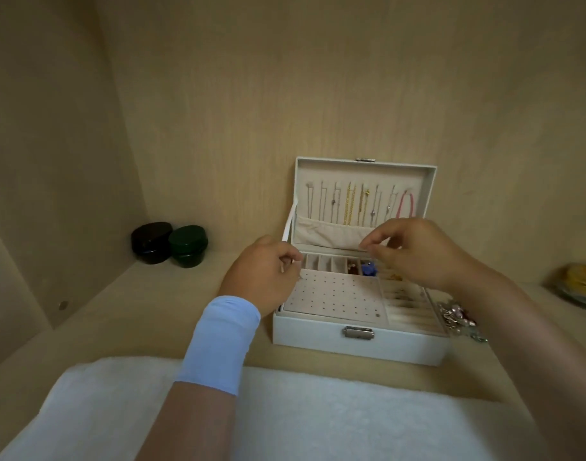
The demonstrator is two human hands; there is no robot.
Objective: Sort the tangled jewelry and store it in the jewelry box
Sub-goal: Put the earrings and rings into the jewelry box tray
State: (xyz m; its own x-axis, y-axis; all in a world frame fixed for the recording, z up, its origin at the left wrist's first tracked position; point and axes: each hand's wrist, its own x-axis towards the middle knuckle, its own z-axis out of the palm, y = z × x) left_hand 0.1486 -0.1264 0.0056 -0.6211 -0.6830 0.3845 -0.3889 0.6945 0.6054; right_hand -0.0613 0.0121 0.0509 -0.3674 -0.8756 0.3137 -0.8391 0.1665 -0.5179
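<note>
Views: one, the head camera.
Position: worn on the person's head, above and behind both forearms, facing into a wooden shelf (152, 311) recess.
Direction: forward and down, toward the back wall (285, 94).
Nearness: close. The left hand (261, 277) and right hand (418, 251) reach in from the bottom edge, forearms large in the foreground.
Centre: the open jewelry box (318, 341) sits a little right of and below the middle.
Bottom edge: a white cloth (318, 410) fills it.
Lens: wide-angle. The side wall (52, 128) leans at left.
Margins: black jar (151, 242) and green jar (188, 246) at mid-left, and a yellow-topped dish (581, 287) cut by the right edge.
</note>
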